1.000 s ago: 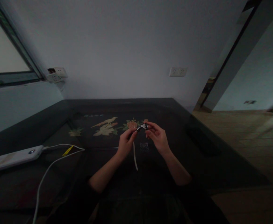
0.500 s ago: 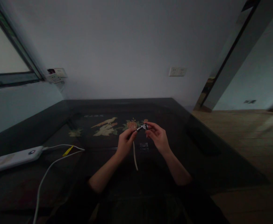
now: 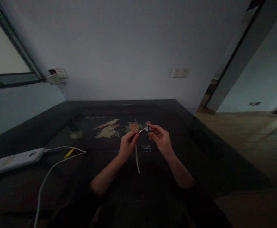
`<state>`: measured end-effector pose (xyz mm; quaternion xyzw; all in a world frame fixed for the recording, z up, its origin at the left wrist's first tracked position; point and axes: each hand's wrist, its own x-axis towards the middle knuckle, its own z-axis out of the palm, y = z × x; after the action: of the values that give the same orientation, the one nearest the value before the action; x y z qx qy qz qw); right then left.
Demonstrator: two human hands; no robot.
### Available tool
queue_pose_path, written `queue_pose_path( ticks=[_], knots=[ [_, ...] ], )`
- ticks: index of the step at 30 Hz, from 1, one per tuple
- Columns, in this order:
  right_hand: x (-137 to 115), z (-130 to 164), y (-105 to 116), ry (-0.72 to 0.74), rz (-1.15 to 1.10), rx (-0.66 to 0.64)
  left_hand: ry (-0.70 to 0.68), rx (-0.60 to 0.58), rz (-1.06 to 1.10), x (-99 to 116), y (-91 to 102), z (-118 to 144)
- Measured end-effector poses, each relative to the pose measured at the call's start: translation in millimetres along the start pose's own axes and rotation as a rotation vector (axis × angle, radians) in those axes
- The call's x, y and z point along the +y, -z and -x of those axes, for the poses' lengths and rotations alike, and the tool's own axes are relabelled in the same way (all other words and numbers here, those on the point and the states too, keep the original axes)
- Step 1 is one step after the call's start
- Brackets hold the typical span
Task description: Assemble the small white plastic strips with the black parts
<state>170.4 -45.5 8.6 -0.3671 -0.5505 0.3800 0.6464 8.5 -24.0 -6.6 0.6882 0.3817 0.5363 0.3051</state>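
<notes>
Above the dark table, my left hand [image 3: 128, 144] pinches one end of a small shiny metal piece [image 3: 143, 130] with dark parts; its exact kind is too small and dim to make out. My right hand [image 3: 161, 139] grips the other end between thumb and fingertips. A short white cable [image 3: 137, 160] hangs or lies below the left fingers; whether it joins the metal piece is hidden. Between the two wrists, several small clear plastic-looking pieces [image 3: 146, 149] sit on the tabletop.
The glossy dark table [image 3: 176, 126] has a bird-and-flower picture [image 3: 108, 128]. On the left lies a white power bank [image 3: 17, 161] with a white cable [image 3: 48, 172] and a yellow tag [image 3: 69, 153]. A wall socket [image 3: 180, 72] sits above the table.
Hardly anything differs. Both hands keep their hold on the metal piece, and the view has shifted very slightly.
</notes>
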Motion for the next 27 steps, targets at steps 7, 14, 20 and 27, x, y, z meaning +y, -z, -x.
queue_pose_path(
  ticks=[7, 14, 20, 27],
  knots=[
    [1.0, 0.1, 0.1, -0.006, -0.012, -0.002, -0.034, -0.008, -0.035, -0.4, 1.0, 0.0],
    [3.8, -1.1, 0.5, -0.012, -0.023, -0.007, -0.121, -0.041, -0.125, -6.4, 2.9, -1.9],
    [5.3, -1.3, 0.4, -0.029, -0.042, 0.003, -0.157, -0.039, -0.149, -8.2, 2.6, -2.8],
    [5.9, -2.0, 0.9, -0.056, -0.045, 0.0, -0.158, -0.05, -0.153, -8.9, 3.5, -2.9]
  ],
)
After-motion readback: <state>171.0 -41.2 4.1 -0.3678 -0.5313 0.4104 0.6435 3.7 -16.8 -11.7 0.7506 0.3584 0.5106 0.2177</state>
